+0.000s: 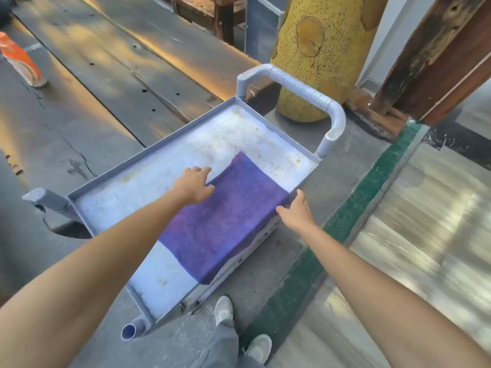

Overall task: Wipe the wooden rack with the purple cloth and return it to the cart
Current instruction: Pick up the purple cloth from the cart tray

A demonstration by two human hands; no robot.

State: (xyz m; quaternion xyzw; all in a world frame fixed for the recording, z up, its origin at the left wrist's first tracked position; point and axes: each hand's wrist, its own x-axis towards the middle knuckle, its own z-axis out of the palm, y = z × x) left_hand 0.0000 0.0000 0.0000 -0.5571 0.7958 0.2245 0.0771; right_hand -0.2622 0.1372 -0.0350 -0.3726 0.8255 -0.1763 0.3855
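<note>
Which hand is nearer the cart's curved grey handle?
Right. The right hand sits at the purple cloth's edge on the handle side; the left hand rests on the cloth's opposite edge, further away.

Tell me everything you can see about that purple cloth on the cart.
The purple cloth looks like soft, fuzzy fabric, blue-violet with a pinker patch near its left side. It lies spread flat as a rectangle on the grey cart's top tray, and its right edge drapes over the tray's rim. The left hand rests on its upper left edge; the right hand touches the draped edge.
</note>
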